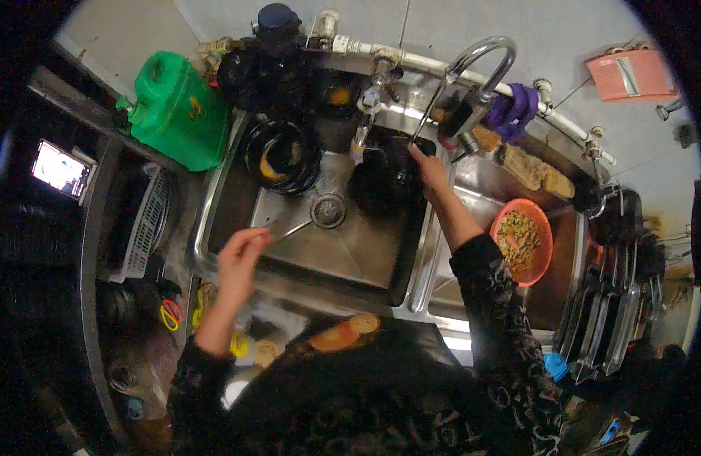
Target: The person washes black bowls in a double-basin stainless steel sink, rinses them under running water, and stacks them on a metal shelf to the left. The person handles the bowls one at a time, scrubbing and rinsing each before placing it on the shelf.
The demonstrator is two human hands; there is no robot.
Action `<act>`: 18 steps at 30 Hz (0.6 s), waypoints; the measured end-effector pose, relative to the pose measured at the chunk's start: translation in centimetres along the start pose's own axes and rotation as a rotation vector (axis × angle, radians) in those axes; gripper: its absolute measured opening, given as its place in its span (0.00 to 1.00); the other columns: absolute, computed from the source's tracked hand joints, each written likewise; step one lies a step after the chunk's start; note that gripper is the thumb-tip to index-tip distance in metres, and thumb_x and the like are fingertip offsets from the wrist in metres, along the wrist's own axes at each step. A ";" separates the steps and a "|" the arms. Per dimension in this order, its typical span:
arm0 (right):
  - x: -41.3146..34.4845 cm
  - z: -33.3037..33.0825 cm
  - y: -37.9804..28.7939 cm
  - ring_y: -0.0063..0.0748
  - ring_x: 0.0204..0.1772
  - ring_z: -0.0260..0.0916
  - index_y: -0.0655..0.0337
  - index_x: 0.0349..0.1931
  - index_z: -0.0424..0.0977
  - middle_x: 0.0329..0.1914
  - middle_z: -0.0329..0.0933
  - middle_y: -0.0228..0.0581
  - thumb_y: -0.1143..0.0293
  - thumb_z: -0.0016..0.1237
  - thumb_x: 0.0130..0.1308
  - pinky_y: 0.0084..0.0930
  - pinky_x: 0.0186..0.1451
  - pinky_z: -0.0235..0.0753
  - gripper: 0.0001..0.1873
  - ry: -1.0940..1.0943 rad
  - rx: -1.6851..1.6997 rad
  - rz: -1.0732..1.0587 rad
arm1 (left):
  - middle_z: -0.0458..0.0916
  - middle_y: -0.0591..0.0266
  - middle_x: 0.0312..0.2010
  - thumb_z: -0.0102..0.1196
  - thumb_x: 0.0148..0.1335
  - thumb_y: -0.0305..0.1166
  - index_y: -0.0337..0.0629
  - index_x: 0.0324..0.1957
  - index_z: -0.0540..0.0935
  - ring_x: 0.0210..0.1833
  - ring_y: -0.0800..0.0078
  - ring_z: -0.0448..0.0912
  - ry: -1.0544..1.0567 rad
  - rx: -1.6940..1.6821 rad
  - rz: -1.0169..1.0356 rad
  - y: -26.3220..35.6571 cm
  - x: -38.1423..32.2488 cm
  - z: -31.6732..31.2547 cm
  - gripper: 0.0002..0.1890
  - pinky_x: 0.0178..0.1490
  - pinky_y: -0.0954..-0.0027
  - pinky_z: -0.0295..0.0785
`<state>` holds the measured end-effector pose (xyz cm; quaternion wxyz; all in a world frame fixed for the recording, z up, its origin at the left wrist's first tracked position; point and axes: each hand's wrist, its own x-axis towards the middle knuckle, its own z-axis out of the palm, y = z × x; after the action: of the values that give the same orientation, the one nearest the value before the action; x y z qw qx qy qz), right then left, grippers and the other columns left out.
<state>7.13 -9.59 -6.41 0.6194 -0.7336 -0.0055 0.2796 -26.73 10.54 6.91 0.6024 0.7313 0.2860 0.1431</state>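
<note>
My left hand (243,257) is over the left front part of a stainless steel sink (350,256), its fingers closed on a thin metal utensil (296,229) that points toward the drain (328,211). My right hand (431,171) reaches to the right side of the basin, beside a black pan or bowl (384,176); its fingertips touch the end of the curved metal spout (430,114). Whether they grip it cannot be told. A stack of black bowls (282,157) with orange residue stands at the basin's back left.
A green plastic jerrycan (179,111) stands left of the sink. In the right basin sits an orange colander (521,242) with food scraps. White pipes (418,61) and a chrome faucet (470,117) run along the back. A lit phone (61,168) lies far left.
</note>
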 end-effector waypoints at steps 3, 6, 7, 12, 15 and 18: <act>-1.5 -0.3 -0.7 0.32 0.40 0.71 0.66 0.40 0.72 0.39 0.74 0.39 0.48 0.49 0.57 0.28 0.42 0.71 0.26 -0.057 0.505 0.079 | 0.76 0.58 0.43 0.49 0.60 0.28 0.39 0.42 0.78 0.46 0.66 0.74 -0.074 0.288 0.358 -2.4 2.8 6.1 0.09 0.48 0.70 0.69; -2.2 -1.3 -0.4 0.33 0.35 0.70 0.69 0.37 0.73 0.34 0.74 0.39 0.47 0.50 0.56 0.31 0.39 0.69 0.28 0.025 0.557 0.080 | 0.69 0.52 0.52 0.49 0.58 0.29 0.36 0.47 0.74 0.57 0.58 0.65 -0.232 0.560 0.752 0.7 5.0 14.1 0.15 0.59 0.61 0.61; -2.2 -1.7 0.0 0.32 0.35 0.69 0.69 0.36 0.73 0.33 0.74 0.38 0.46 0.49 0.57 0.30 0.39 0.68 0.28 0.060 0.550 0.078 | 0.66 0.51 0.55 0.48 0.59 0.31 0.34 0.50 0.72 0.61 0.56 0.61 -0.267 0.643 0.924 1.3 5.6 16.8 0.17 0.63 0.59 0.55; -7.0 -0.2 -1.9 0.28 0.37 0.67 0.67 0.39 0.73 0.34 0.73 0.37 0.43 0.41 0.61 0.25 0.43 0.67 0.30 0.092 0.389 -0.092 | 0.65 0.48 0.56 0.44 0.57 0.33 0.29 0.50 0.70 0.63 0.56 0.58 -0.051 0.976 1.014 0.9 10.1 24.1 0.21 0.66 0.56 0.49; -6.4 -1.8 0.2 0.30 0.48 0.68 0.65 0.47 0.71 0.43 0.73 0.37 0.45 0.38 0.63 0.25 0.54 0.66 0.29 0.029 0.430 -0.098 | 0.73 0.47 0.48 0.42 0.58 0.36 0.30 0.44 0.76 0.55 0.52 0.69 -0.241 0.945 0.564 4.5 13.1 25.5 0.19 0.57 0.56 0.63; -11.0 -0.3 -3.5 0.30 0.46 0.69 0.67 0.48 0.70 0.44 0.73 0.38 0.46 0.35 0.64 0.26 0.50 0.67 0.30 -0.026 0.304 -0.092 | 0.76 0.45 0.44 0.43 0.55 0.33 0.38 0.45 0.77 0.50 0.47 0.72 -0.515 0.781 0.128 2.7 19.2 24.4 0.17 0.51 0.48 0.64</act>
<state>-0.84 -12.92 1.23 0.7354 -0.6266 -0.0045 0.2580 2.69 2.08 1.20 0.3236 0.9311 0.1138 -0.1244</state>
